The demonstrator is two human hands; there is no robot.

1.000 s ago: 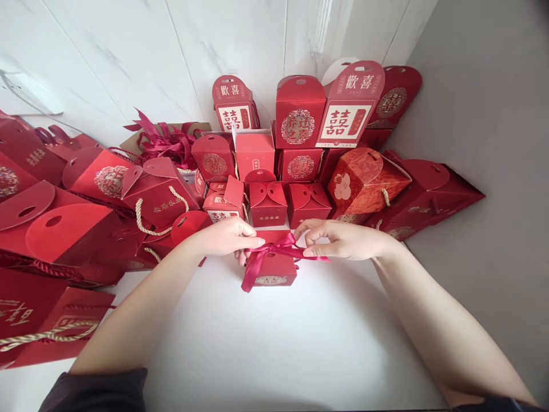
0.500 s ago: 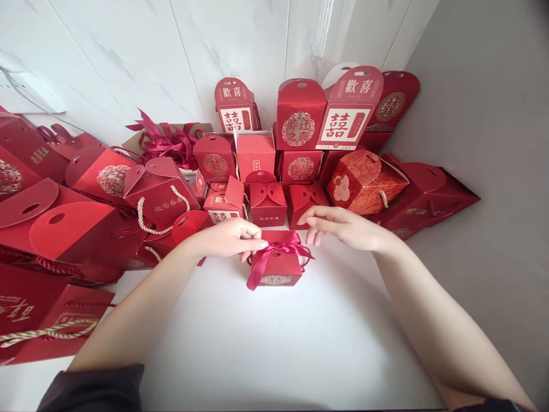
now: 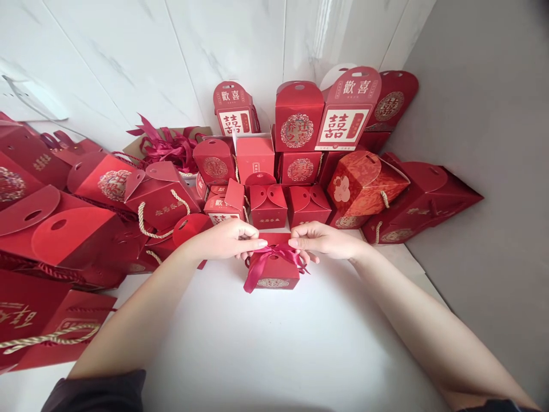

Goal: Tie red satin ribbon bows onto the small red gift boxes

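two hands, head view. left hand [image 3: 234, 237] and right hand [image 3: 323, 237] face each other across the top of a small red gift box [image 3: 283, 269]. left: thumb and forefinger pinched together on one side of a magenta satin ribbon bow [image 3: 257, 269]. right: thumb and forefinger likewise closed on the bow's opposite side. box stands on the white tabletop [image 3: 278, 349], between and slightly below the hands; wide ribbon tail hangs down the left part of its front, near a pale gold round medallion [image 3: 273, 282]. just behind: two red flap-top boxes [image 3: 268, 209], side by side. right of these, an orange-red patterned box [image 3: 364, 186] with cream rope handle. farther back, left: heap of magenta ribbons [image 3: 165, 146] before a marbled wall [image 3: 235, 40].
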